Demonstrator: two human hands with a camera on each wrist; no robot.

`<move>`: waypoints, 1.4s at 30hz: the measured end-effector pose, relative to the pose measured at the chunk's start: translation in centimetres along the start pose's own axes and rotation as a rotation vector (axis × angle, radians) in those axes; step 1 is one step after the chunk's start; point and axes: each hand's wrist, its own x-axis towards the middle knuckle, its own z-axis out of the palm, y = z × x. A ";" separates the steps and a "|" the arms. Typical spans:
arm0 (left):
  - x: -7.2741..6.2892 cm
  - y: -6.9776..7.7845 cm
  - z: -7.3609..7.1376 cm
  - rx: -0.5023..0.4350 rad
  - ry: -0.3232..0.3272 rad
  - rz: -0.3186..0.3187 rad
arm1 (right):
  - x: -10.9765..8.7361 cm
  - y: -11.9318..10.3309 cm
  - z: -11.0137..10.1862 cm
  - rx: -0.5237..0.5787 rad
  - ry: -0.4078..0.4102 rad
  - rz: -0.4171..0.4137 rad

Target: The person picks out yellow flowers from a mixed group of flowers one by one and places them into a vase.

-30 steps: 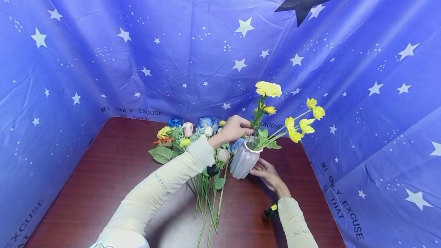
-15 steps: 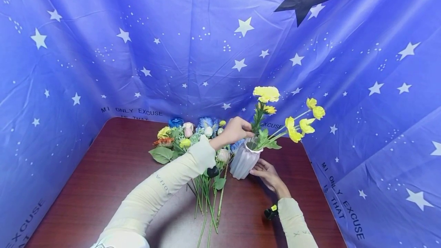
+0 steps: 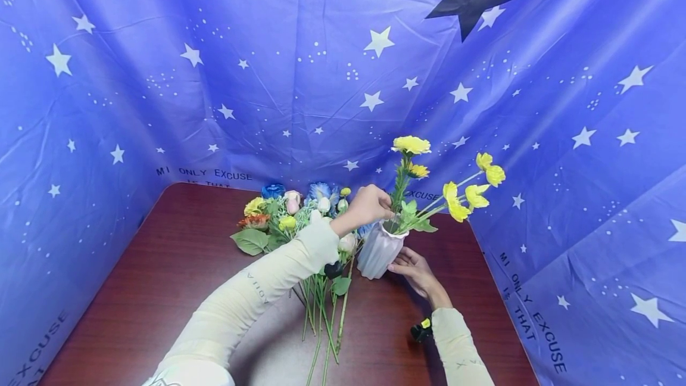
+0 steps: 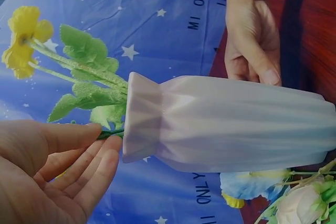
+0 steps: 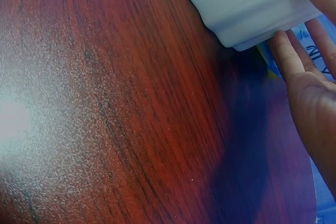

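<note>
A white fluted vase (image 3: 379,252) stands slightly tilted on the table. My right hand (image 3: 417,273) holds its lower right side; in the right wrist view the thumb and fingers lie on either side of the vase wall (image 5: 252,9). Just above the mouth, my left hand (image 3: 368,206) pinches the green stem (image 4: 109,134) of a yellow flower (image 3: 411,145), its lower end inside the vase. Another stem with several yellow blooms (image 3: 476,196) and green leaves leans out of the vase to the right. The stem ends within the vase are hidden.
A pile of loose artificial flowers (image 3: 287,223) in several colours lies left of the vase, stems (image 3: 321,326) toward the front. A small black object with a yellow spot (image 3: 421,330) lies near my right sleeve. Blue star-patterned cloth (image 3: 300,76) encloses the reddish-brown table (image 3: 150,279).
My left hand has moved down and slightly right toward the vase mouth. The pinched yellow flower has sunk lower with it. The right hand and vase stay in place.
</note>
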 end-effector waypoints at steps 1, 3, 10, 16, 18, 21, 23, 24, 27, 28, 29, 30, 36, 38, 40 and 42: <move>0.0 0.0 0.1 0.002 0.006 -0.004 | 0.0 0.0 0.0 0.003 -0.007 -0.004; 0.0 0.0 0.1 0.012 0.017 -0.005 | 0.0 0.0 0.0 0.009 -0.016 -0.016; 0.1 -0.2 0.3 0.009 0.021 0.006 | -0.1 -0.2 0.1 0.018 -0.012 -0.021; 0.0 -0.1 0.4 0.030 0.034 0.030 | 0.0 0.0 0.2 0.012 0.011 -0.004; -0.1 0.0 0.4 0.037 0.038 0.023 | 0.0 0.0 0.2 0.010 0.010 0.001; -0.1 0.1 0.5 0.050 0.042 0.004 | 0.0 0.0 0.2 0.005 0.007 -0.004; -0.1 0.1 0.6 0.068 0.046 -0.006 | 0.1 0.0 0.1 0.001 0.001 -0.009; -0.1 0.1 0.6 0.076 0.049 -0.008 | 0.1 0.0 0.1 -0.001 -0.002 -0.011; 0.0 0.1 0.7 0.096 0.061 -0.012 | 0.1 0.1 0.0 -0.002 -0.009 -0.011; 0.0 0.0 0.8 0.102 0.067 -0.010 | 0.1 0.2 0.0 -0.002 -0.010 -0.013; -0.1 0.0 0.8 0.095 0.071 -0.008 | 0.1 0.2 -0.1 -0.002 -0.009 -0.012; -0.1 0.0 0.8 0.092 0.074 -0.003 | 0.1 0.2 -0.1 -0.001 -0.007 -0.013; -0.5 -0.1 0.9 0.017 0.072 0.021 | 0.1 0.2 0.0 0.001 -0.006 -0.011; -0.6 -0.1 0.9 -0.015 0.065 0.018 | 0.0 0.2 0.0 0.002 -0.009 -0.012; -0.7 -0.1 0.9 -0.032 0.065 0.020 | 0.0 0.1 0.0 0.001 -0.013 -0.016; -0.7 -0.1 0.9 -0.035 0.071 0.026 | -0.1 0.1 0.0 0.001 -0.015 -0.019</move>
